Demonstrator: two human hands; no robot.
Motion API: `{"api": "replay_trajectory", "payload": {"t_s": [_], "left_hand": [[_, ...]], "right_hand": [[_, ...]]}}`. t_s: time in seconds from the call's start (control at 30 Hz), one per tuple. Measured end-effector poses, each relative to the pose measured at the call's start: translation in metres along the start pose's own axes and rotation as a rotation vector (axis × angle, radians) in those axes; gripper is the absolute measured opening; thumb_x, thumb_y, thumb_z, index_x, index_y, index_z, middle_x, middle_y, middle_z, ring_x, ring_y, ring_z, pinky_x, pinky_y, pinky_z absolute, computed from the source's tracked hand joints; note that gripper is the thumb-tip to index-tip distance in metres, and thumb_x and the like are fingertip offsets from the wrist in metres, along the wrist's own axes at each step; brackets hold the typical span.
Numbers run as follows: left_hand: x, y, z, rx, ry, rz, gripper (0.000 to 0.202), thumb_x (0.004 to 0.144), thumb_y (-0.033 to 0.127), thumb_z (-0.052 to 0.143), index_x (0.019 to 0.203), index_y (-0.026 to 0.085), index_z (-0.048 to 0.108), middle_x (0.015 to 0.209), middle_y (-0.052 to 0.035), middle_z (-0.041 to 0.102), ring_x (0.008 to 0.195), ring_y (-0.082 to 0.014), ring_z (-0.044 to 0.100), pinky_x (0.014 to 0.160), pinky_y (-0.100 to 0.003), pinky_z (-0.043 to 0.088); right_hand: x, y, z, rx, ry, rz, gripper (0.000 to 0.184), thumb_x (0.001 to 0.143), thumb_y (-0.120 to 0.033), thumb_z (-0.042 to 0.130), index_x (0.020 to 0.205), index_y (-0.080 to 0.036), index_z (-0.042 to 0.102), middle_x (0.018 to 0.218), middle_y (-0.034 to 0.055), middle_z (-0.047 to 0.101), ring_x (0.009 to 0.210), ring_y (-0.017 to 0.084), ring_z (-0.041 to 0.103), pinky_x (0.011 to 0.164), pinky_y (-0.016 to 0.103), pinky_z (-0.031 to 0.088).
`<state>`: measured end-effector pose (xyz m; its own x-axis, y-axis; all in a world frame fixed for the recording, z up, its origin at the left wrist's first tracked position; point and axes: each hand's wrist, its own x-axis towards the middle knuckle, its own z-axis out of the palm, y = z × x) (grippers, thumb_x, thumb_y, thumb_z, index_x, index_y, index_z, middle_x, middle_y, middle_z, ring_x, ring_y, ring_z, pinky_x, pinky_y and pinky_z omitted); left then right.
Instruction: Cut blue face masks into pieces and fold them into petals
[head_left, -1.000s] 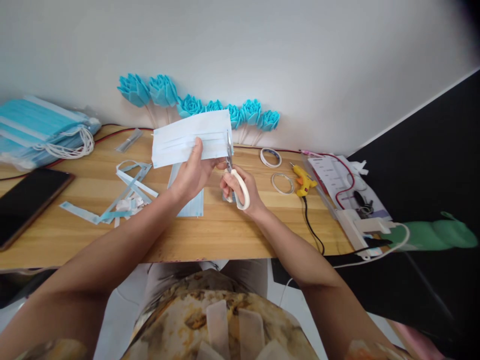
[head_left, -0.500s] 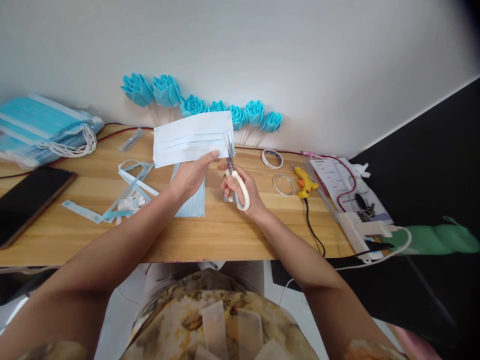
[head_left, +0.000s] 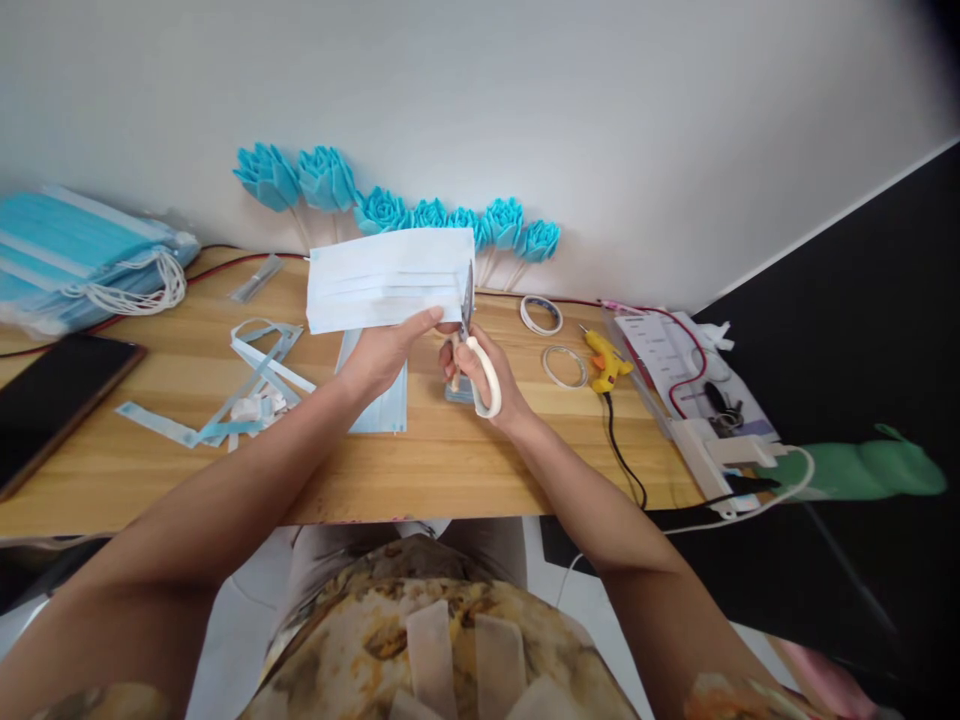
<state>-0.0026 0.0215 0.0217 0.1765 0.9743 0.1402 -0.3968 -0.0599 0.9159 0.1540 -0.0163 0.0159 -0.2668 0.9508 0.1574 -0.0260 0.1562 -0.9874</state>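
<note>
My left hand (head_left: 386, 352) pinches the lower edge of a white face mask (head_left: 386, 277) and holds it up flat above the wooden table (head_left: 420, 470). My right hand (head_left: 487, 380) grips white-handled scissors (head_left: 472, 345), fingers through the loops. The blades point up along the mask's right end. A light blue mask piece (head_left: 379, 405) lies on the table under my left hand.
Blue cut strips and ear loops (head_left: 240, 390) lie to the left, with a stack of blue masks (head_left: 75, 255) and a dark phone (head_left: 52, 400). Blue mask flowers (head_left: 390, 205) lean on the wall. Tape rolls (head_left: 541, 315), a yellow glue gun (head_left: 606, 360) and a power strip (head_left: 712, 450) sit on the right.
My left hand slid its grip from the mask's middle to its lower edge. The scissors' blades moved a little right, to the mask's right end.
</note>
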Motion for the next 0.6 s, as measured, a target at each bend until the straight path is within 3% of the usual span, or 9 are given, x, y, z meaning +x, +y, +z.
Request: {"api": "replay_trajectory", "payload": {"t_s": [0.13,0.6], "left_hand": [[-0.002,0.0001,0.002,0.058,-0.011,0.104,0.027,0.078,0.044,0.077,0.078,0.018,0.07,0.095,-0.009,0.077,0.115,-0.0285,0.066,0.111,-0.043,0.044],[-0.0048,-0.0001,0.0045,0.074,0.041,0.077,0.029,0.077,0.044,0.079,0.077,0.016,0.072,0.097,-0.0091,0.078,0.118,-0.0287,0.066,0.118,-0.044,0.039]], "right_hand": [[-0.0003,0.0005,0.0001,0.018,0.01,0.006,0.057,0.083,-0.072,0.067,0.112,-0.023,0.06,0.08,-0.0028,0.059,0.063,0.01,0.055,0.055,0.027,0.044],[-0.0006,0.0034,0.0018,0.066,0.041,-0.009,0.05,0.083,-0.067,0.07,0.1,-0.022,0.059,0.075,-0.0044,0.059,0.056,0.007,0.054,0.049,0.024,0.043]]}}
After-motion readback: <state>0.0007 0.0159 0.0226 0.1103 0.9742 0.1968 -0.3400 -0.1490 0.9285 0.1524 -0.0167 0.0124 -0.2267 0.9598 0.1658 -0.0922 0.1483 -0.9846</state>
